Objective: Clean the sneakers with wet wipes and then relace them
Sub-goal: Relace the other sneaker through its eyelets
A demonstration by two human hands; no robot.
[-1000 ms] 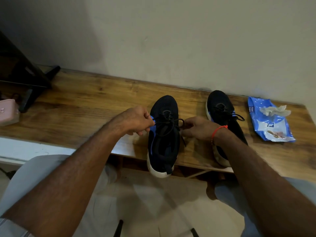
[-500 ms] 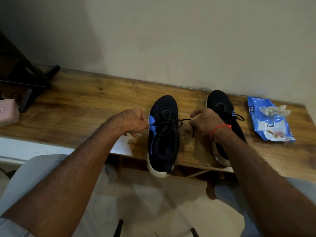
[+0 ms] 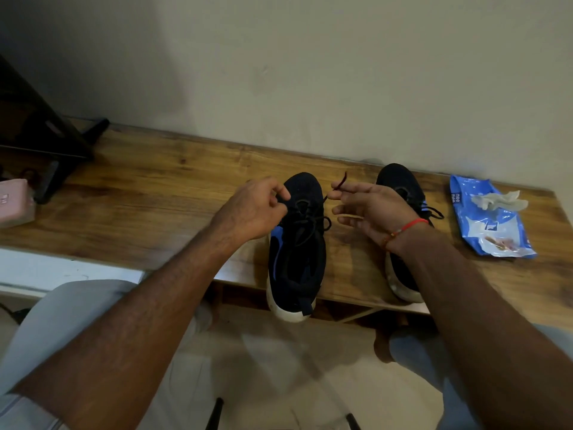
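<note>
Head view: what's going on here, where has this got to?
A person is lacing the left sneaker, which lies on a wooden bench with its heel over the front edge. The left hand pinches one lace end at the shoe's left side; the right hand pinches the other end, lifted up. The right sneaker, partly behind the right wrist, looks already laced. A wipes pack with a wipe sticking out lies to the right.
</note>
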